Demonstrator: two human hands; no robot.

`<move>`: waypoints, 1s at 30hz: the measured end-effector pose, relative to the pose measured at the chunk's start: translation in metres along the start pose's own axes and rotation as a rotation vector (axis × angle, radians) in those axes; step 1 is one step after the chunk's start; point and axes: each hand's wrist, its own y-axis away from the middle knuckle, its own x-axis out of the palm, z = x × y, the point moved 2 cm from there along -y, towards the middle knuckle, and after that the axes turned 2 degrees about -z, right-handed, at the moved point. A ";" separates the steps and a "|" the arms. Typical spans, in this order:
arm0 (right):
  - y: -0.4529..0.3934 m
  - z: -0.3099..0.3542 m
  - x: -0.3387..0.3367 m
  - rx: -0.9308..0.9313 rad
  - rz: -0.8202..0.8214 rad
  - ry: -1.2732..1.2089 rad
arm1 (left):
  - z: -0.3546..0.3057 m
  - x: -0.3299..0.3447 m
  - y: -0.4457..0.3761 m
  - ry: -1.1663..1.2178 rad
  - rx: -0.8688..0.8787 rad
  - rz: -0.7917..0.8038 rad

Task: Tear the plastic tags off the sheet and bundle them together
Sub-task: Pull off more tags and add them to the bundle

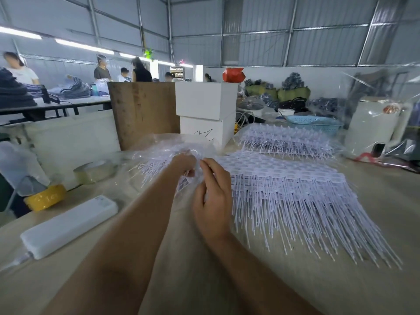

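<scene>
At table centre: left hand (184, 164) grips a fan of torn plastic tags (156, 167) inside clear film; right hand (212, 192) pinches at that bunch. Tag sheets (295, 189) lie just right, touching. Risk: loose tails slipping out, likely snagging neighbouring sheets. Open tabletop (204, 269) nearer the body.

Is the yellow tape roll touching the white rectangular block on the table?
Apart. The head view shows bare tabletop between the yellow tape roll and the white rectangular block.
</scene>
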 end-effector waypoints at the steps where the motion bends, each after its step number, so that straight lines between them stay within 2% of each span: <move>1: 0.000 -0.001 0.000 0.000 0.002 0.003 | 0.001 0.003 0.000 0.060 -0.005 -0.030; 2: 0.001 -0.002 0.000 -0.002 0.001 0.009 | -0.001 0.004 0.002 0.157 0.008 -0.071; 3: 0.000 -0.001 0.000 -0.006 0.001 0.019 | 0.000 0.005 0.003 0.137 0.036 -0.114; 5: 0.000 -0.001 0.000 -0.012 0.005 0.030 | 0.005 0.007 0.000 -0.038 0.070 -0.204; 7: 0.001 0.001 0.000 -0.006 0.015 0.028 | 0.008 0.004 0.001 -0.292 0.189 -0.229; 9: 0.001 0.002 -0.002 0.008 0.022 0.027 | 0.011 -0.005 0.004 -0.711 0.359 -0.196; 10: 0.000 0.003 -0.002 0.012 0.023 0.025 | 0.012 -0.011 0.004 -0.848 0.441 -0.180; 13: -0.001 0.005 -0.003 0.030 0.025 0.002 | 0.019 -0.024 0.012 -0.994 0.633 -0.047; 16: -0.006 0.003 -0.009 0.040 0.014 -0.052 | 0.024 -0.044 0.039 -0.861 0.697 0.048; 19: -0.027 0.007 -0.026 0.105 -0.055 -0.099 | 0.001 -0.059 0.085 -0.738 0.759 0.298; 20: -0.041 0.007 -0.034 0.145 -0.098 -0.115 | -0.010 -0.061 0.100 -0.741 0.774 0.325; 24: -0.099 -0.002 -0.079 0.286 -0.224 -0.145 | -0.055 -0.053 0.141 -0.572 0.799 0.244; 27: -0.129 -0.038 -0.137 0.300 -0.065 0.037 | -0.075 -0.016 0.163 -0.299 0.854 0.335; 28: -0.134 -0.056 -0.159 0.333 0.030 0.148 | -0.079 0.000 0.164 -0.275 0.864 0.365; 30: -0.141 -0.093 -0.201 0.408 0.218 0.393 | -0.085 0.035 0.156 -0.319 0.897 0.292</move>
